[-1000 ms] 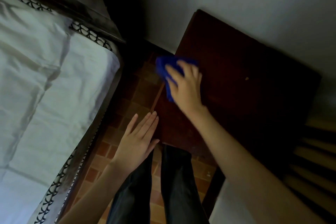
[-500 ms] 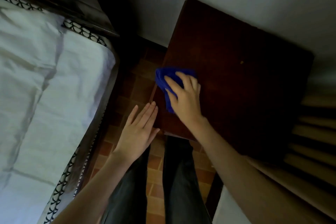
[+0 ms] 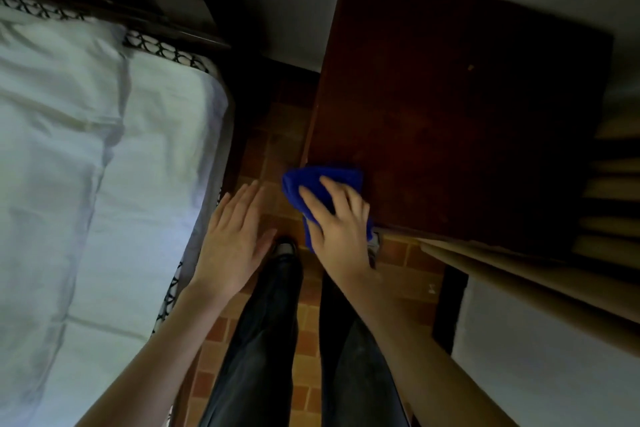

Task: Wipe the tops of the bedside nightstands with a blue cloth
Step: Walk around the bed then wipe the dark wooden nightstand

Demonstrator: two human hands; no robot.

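Observation:
A dark brown wooden nightstand [image 3: 460, 107] stands against the wall at the right. A blue cloth [image 3: 311, 187] lies bunched on its near left corner and hangs a little over the left edge. My right hand [image 3: 341, 225] presses down on the cloth with spread, fairly straight fingers. My left hand [image 3: 232, 243] hovers flat and holds nothing, between the bed and the nightstand, above the floor.
A bed with a white sheet [image 3: 86, 184] and a dark patterned frame fills the left. Brown floor tiles [image 3: 273, 149] show in the narrow gap. My dark trouser legs [image 3: 263, 340] stand in it. Slatted wooden boards [image 3: 606, 211] lie at the right.
My right hand has drawn the blue cloth along the left edge of the nightstand top towards me, down to the near corner. My left hand has stayed flat beside it.

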